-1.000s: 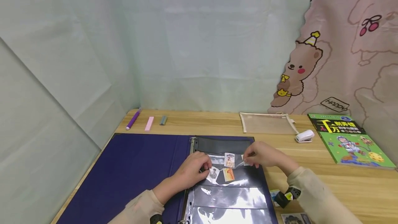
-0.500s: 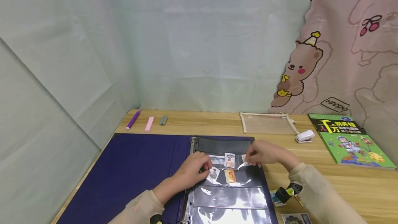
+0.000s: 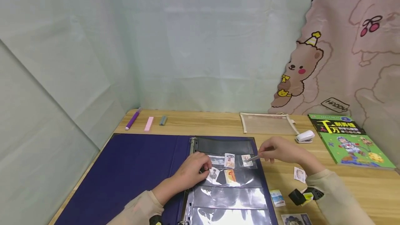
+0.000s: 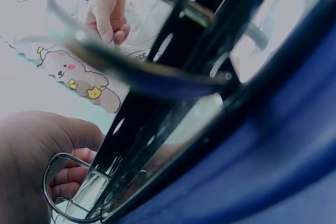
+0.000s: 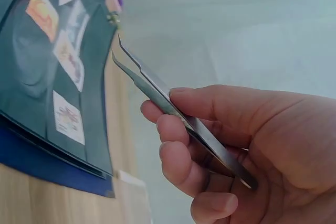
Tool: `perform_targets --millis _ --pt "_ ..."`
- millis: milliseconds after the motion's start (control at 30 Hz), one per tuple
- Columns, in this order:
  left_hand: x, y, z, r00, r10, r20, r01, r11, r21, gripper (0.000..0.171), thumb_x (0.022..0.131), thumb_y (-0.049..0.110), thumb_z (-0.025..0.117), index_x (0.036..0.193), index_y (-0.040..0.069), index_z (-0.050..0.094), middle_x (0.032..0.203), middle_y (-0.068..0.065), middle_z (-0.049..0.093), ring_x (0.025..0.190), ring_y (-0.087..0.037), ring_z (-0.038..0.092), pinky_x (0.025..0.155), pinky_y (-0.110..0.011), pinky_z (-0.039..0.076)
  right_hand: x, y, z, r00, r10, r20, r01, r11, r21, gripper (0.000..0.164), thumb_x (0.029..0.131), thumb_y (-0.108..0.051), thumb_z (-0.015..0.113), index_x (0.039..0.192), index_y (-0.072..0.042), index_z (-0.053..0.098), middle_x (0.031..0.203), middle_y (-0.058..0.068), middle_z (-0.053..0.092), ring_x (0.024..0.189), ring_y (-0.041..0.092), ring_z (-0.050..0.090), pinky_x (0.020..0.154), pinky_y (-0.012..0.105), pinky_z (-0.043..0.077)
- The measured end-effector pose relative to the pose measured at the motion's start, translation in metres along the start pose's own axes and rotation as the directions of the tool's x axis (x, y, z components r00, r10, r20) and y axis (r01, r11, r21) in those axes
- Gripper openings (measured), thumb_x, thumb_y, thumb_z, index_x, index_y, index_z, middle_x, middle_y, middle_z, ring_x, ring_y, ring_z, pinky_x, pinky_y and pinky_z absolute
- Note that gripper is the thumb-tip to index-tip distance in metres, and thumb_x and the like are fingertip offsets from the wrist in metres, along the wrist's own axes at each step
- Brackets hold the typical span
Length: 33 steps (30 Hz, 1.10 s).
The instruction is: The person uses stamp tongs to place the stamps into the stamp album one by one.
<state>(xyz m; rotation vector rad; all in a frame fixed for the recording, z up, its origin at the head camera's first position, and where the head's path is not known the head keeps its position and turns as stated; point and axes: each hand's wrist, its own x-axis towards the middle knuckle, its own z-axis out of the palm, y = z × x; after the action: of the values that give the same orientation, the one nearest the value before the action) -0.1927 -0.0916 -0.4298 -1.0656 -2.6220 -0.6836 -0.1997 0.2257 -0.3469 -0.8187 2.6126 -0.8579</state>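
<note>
Binder (image 3: 134, 169): 1, with five pocket rows (image 3: 225, 146) in the head view. Stamps (image 3: 229, 160) on its page: 5, three in the farther line, two in the nearer. Loose printed pieces (image 3: 277, 198) right of the binder: 3, one of them cut off by the frame edge. Grips: 2, left grip (image 3: 191, 170) at the binder, right grip (image 3: 279, 150) just right of it. Tweezers (image 5: 210, 142): 1 pair, tips over the binder's right part. Beyond its left cover: 1 purple pen (image 3: 132, 120), 1 pink strip (image 3: 149, 123), grey block (image 3: 163, 120) ×1 or two side by side, can't tell. Beyond its right side: 1 mesh pouch (image 3: 268, 123). Right of it: 1 stapler (image 3: 305, 136), 1 book (image 3: 353, 148).
</note>
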Motion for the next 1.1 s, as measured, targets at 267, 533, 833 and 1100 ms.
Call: perform_targets --millis 267,533,833,1100 --pt "0.001 0.002 -0.001 1.000 0.000 0.016 0.000 1.000 0.001 0.017 0.071 0.015 0.070 0.075 0.021 0.055 0.072 0.012 0.052 0.074 -0.002 0.044 0.074 -0.023 0.039 -0.028 0.004 -0.006 0.998 0.017 -0.052 -0.014 0.998 0.069 0.013 0.088 -0.019 0.055 0.083 -0.012 0.064 0.066 0.005 0.059 0.055 0.003 0.052 0.051 0.023 0.046" --pt "0.002 0.001 -0.001 1.000 -0.007 0.024 0.007 1.000 -0.002 0.016 0.072 0.015 0.070 0.076 0.020 0.055 0.072 0.012 0.052 0.074 -0.002 0.044 0.074 -0.023 0.039 -0.052 0.007 -0.013 0.995 0.033 -0.098 -0.028 0.998 0.048 0.014 0.089 -0.021 0.054 0.086 -0.013 0.064 0.066 -0.004 0.057 0.055 0.004 0.053 0.051 0.023 0.046" --pt "0.003 0.000 -0.002 0.999 -0.021 0.031 0.022 1.000 -0.001 0.017 0.072 0.015 0.069 0.076 0.021 0.054 0.072 0.013 0.051 0.075 -0.003 0.044 0.074 -0.024 0.039 -0.078 0.016 -0.017 0.992 0.028 -0.124 -0.021 0.998 0.059 0.013 0.090 -0.014 0.052 0.089 -0.008 0.064 0.067 -0.012 0.059 0.056 0.005 0.055 0.049 0.023 0.045" --pt "0.001 0.000 -0.001 1.000 -0.018 0.014 0.018 1.000 -0.017 0.017 0.072 0.014 0.069 0.075 0.022 0.054 0.072 0.013 0.051 0.074 -0.002 0.044 0.075 -0.024 0.038 -0.108 0.037 -0.018 0.985 0.098 -0.142 -0.088 0.993 0.074 0.017 0.091 -0.013 0.049 0.092 -0.002 0.062 0.066 -0.009 0.055 0.056 0.004 0.050 0.047 0.022 0.040"
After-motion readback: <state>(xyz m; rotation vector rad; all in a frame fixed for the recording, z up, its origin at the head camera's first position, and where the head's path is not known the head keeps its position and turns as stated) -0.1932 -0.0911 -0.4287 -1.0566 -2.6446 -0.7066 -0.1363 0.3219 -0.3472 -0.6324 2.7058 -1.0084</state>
